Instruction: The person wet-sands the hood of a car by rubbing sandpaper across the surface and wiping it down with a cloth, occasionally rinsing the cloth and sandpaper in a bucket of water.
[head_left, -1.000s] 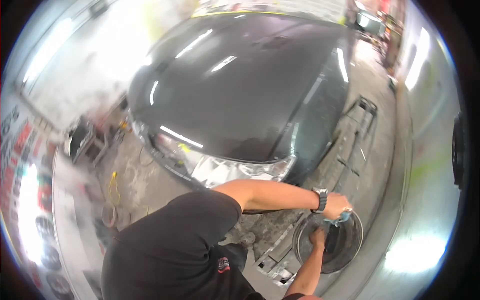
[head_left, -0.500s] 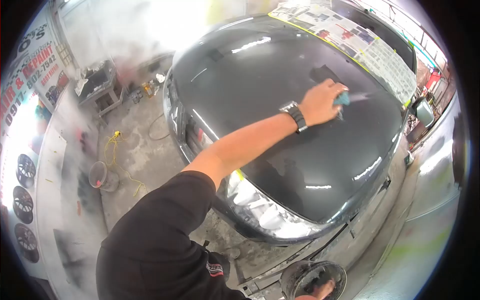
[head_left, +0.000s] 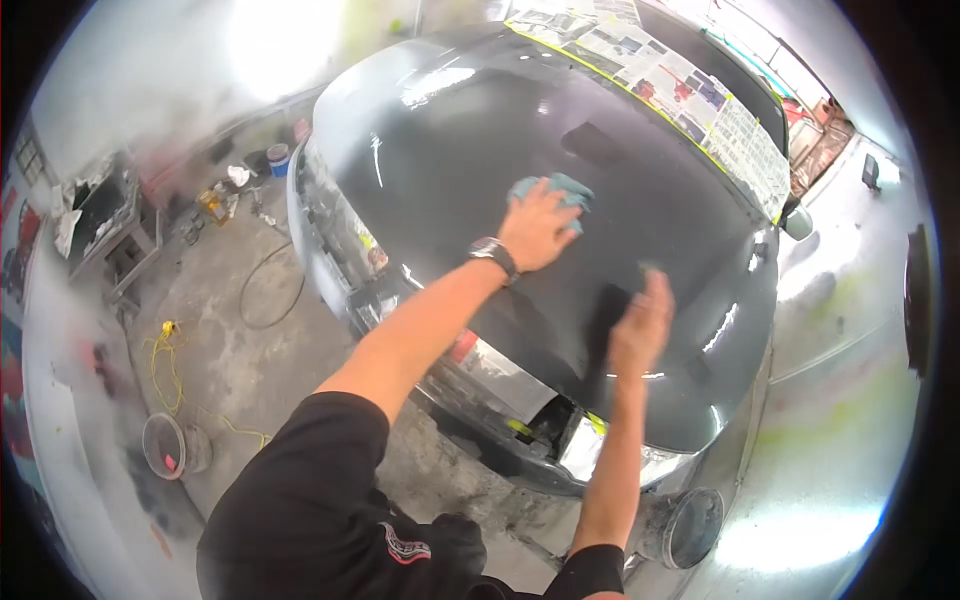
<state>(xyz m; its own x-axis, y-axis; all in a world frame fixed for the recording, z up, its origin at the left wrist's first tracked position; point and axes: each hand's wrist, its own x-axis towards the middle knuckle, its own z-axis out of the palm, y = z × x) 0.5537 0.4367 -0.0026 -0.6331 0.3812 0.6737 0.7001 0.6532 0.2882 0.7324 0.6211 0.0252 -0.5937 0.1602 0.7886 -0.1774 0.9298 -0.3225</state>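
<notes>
My left hand (head_left: 538, 228), with a watch on its wrist, presses a blue-green cloth (head_left: 565, 190) against the dark grey car hood (head_left: 480, 130). To its right, my right hand (head_left: 641, 325) is over the hood, blurred by motion, its fingers stretched out; a tiny greenish spot shows at the fingertips, too small to name. Beyond the cloth lies a dark patch (head_left: 591, 143) on the hood, whose nature I cannot tell. A dark bucket (head_left: 693, 528) stands below the car's front corner, beside my right forearm.
Newspaper (head_left: 690, 95) edged with yellow tape covers the windshield area. At the left are a second bucket (head_left: 164, 446), a yellow cord (head_left: 163, 372), a cart (head_left: 120, 225) and a blue can (head_left: 279, 158). A side mirror (head_left: 797, 222) juts out at the right.
My left hand went from above the bucket up onto the hood, then moved left across it with the cloth. My right hand has come out of the bucket and up over the hood.
</notes>
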